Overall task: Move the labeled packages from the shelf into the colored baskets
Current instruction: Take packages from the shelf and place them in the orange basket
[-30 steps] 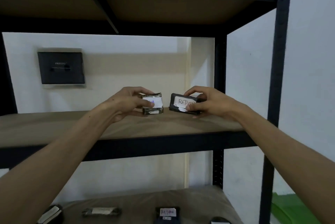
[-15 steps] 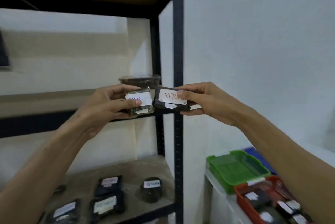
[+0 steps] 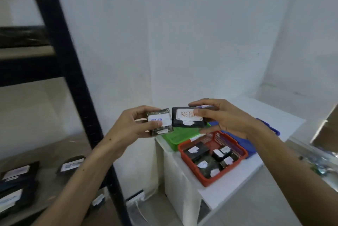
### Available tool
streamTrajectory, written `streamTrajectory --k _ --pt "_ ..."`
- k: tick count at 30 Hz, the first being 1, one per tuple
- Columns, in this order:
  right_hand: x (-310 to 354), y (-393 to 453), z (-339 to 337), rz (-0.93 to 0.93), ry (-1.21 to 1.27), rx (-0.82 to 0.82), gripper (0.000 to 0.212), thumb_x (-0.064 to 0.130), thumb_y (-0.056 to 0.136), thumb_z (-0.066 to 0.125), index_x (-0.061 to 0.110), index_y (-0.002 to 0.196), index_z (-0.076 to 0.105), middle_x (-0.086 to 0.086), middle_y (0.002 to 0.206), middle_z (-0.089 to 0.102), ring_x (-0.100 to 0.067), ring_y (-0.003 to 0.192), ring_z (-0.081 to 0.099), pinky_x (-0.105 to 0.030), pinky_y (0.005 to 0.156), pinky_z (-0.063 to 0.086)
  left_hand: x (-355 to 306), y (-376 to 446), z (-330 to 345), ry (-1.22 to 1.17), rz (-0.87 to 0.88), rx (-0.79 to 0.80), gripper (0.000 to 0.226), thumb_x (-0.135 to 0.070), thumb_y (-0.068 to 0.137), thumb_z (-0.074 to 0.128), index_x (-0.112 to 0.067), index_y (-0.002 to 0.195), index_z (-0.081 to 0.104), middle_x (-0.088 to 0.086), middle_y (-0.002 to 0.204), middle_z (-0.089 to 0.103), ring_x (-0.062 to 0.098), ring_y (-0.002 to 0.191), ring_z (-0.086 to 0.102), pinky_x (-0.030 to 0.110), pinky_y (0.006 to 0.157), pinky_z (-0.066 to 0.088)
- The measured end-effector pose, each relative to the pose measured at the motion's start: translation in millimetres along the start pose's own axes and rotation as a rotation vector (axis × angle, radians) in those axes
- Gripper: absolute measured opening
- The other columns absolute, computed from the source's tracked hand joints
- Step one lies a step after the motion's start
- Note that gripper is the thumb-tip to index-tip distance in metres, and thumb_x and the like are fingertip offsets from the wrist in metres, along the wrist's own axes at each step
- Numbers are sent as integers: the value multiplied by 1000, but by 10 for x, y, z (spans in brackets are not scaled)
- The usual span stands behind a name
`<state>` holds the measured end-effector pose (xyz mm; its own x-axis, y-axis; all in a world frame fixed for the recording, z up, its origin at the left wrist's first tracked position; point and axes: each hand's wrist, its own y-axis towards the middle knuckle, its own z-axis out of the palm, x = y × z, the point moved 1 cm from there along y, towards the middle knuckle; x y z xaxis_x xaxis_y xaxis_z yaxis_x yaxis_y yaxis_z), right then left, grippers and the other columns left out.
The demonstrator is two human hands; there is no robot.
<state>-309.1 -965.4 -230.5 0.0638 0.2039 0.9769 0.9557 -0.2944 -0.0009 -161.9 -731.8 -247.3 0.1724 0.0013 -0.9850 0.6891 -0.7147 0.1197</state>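
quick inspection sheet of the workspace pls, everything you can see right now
surface: white table carries the baskets
job's things: black RETURN package and clear-wrapped package held up; red basket holds labeled packages; green basket and blue basket behind it
clutter: more packages on lower shelf
grippers: left hand, right hand each grip one package
cables: nothing seen
surroundings: black shelf post, white wall

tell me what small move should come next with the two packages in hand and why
Probably lower both hands toward the baskets. The right hand holds a black package labeled RETURN and the left hand holds a smaller package, both in the air above the green basket. The red basket already holds labeled packages. Which basket takes RETURN isn't readable.
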Motion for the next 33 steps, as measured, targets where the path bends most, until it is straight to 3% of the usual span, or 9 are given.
streamTrajectory --k 8,11,13,16,21,23,27,30,33 --pt "-1067 574 -1082 200 -35 -181 37 26 83 77 5 109 63 -8 105 77 -24 101 73 -46 88 60 864 1331 925 -84 -197 117 34 -1 81 77 -12 113 73 15 110 73 28 97 73 46 82 62" --pt "-1380 830 -1435 255 -87 -228 29 20 85 76 2 103 63 -12 103 76 -28 98 73 -46 85 61 1139 1832 1199 -107 -271 144 34 2 83 75 -10 115 71 14 106 73 20 89 75 34 69 63" --pt "-1598 995 -1659 297 -126 -263 27 18 84 78 2 101 63 -15 103 75 -30 97 73 -47 83 61 1354 2108 1383 -103 -325 150 33 3 84 73 -11 114 71 11 99 72 12 79 74 25 61 59" --pt "-1984 1219 -1961 372 -308 -287 25 28 81 82 14 94 66 -6 99 75 -25 91 73 -48 79 62 1739 2412 1663 -104 -426 163 32 3 84 73 -16 109 73 17 105 71 17 81 74 28 64 59" --pt "-2530 1619 -2332 486 -670 -220 22 28 86 76 18 96 60 -1 98 70 -11 82 67 -25 63 56 2337 2793 2068 22 -497 118 32 -3 81 78 -23 106 76 5 85 62 13 75 65 21 63 54" --pt "-2748 1819 -2477 501 -772 -170 19 27 86 76 16 95 63 -2 95 71 -10 80 65 -27 63 56 2569 2930 2218 100 -500 91 33 -7 81 79 -24 108 75 -1 86 64 12 76 64 23 64 53" --pt "-3143 2280 -2718 493 -884 -95 28 32 85 75 7 90 64 -9 88 71 -22 81 65 -41 66 53 2990 3208 2506 211 -543 58 33 -14 79 82 -29 107 75 -3 109 67 13 96 65 32 86 56" --pt "-3420 2612 -2816 451 -981 19 30 37 88 69 12 86 53 -10 93 67 -28 91 62 -38 67 45 3193 3407 2722 324 -579 12 33 -15 80 81 -25 110 73 -1 100 68 8 84 63 24 74 51" --pt "-3664 2883 -2825 395 -1040 163 25 35 90 66 14 101 59 -10 106 68 -29 102 63 -37 77 50 3378 3600 2900 454 -581 16 33 -18 79 81 -22 111 74 10 99 73 12 85 63 23 74 48"
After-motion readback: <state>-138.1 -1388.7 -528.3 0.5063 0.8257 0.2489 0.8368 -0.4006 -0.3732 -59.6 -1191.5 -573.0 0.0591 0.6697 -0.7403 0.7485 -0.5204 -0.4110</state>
